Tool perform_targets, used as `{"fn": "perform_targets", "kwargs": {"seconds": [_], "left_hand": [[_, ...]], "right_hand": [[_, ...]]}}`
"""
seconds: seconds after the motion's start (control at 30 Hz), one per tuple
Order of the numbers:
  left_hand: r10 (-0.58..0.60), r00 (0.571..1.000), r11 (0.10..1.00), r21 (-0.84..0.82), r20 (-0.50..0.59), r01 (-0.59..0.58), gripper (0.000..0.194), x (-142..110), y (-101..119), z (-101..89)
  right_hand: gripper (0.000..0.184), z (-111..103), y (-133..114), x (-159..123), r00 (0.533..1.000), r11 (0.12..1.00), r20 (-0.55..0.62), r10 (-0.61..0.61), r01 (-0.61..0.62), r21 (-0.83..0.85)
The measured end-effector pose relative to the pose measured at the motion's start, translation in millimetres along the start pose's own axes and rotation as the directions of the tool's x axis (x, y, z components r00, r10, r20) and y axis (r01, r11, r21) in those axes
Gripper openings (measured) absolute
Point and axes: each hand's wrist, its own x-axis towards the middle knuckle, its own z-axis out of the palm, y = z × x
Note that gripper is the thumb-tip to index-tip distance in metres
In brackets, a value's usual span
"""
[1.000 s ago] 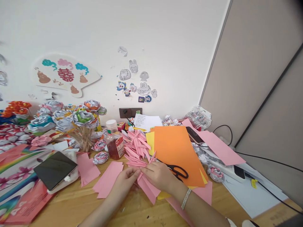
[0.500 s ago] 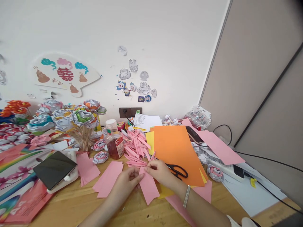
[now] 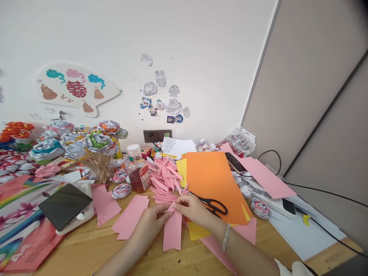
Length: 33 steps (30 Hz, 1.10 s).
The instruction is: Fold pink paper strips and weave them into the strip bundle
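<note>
Left of the bottle (image 3: 139,177), a bunch of paper flowers (image 3: 99,142) stands on thin sticks; it looks top-heavy, so a bump at desk level might tip it. In front of the bottle and a little to its left lies a small stack of pink slips (image 3: 130,219) — close beside the left hand (image 3: 153,219), whose sleeve-free forearm could sweep them askew if it swung outward.

The bottle itself, upright with reddish contents, sits near enough that a careless reach over it could knock it, and a loose cap would then let it wet the paper; how tight the cap is I cannot tell. Just to its right is a heap of folded pink pieces (image 3: 165,176), easily scattered by a stray knuckle.

In front of the bottle and to its right, the pink strip (image 3: 172,233) hangs between both hands: the left thumb and finger pinch its left edge, the right hand (image 3: 189,207) pinches its top. Uneven pulling could crease it crookedly or tear it. Farther right of the bottle, scissors (image 3: 215,207) rest on orange paper (image 3: 212,176) — the right hand could snag their handles, dragging the sheet along.
</note>
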Motion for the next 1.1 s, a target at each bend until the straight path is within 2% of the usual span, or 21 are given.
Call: {"fn": "perform_targets", "kwargs": {"seconds": [0.13,0.47,0.7,0.93,1.1], "left_hand": [[-0.037,0.999,0.998,-0.049,-0.016,0.036,0.024,1.1,2.3,-0.8],[-0.080,0.995,0.997,-0.001,-0.064,0.081,0.029,0.5,5.1,-1.6],[-0.083,0.994,0.996,-0.031,-0.075,0.081,0.028,0.4,9.1,-1.5],[-0.096,0.993,0.995,-0.008,-0.064,0.096,0.032,0.9,3.5,0.4],[-0.080,0.995,0.997,-0.013,-0.066,0.080,0.033,0.3,0.6,3.2]], "right_hand": [[0.026,-0.3,1.9,0.3,1.000,0.998,-0.005,0.029,-0.029,0.060],[0.029,-0.5,-0.8,0.7,0.999,0.979,-0.008,0.051,-0.048,0.200],[0.029,-0.8,1.2,-0.1,0.999,0.977,-0.002,0.040,-0.039,0.208],[0.021,0.0,-3.8,0.1,0.999,0.979,-0.043,-0.024,0.033,0.203],[0.018,-0.6,-4.6,-0.3,0.998,0.988,-0.059,-0.018,0.027,0.155]]}}
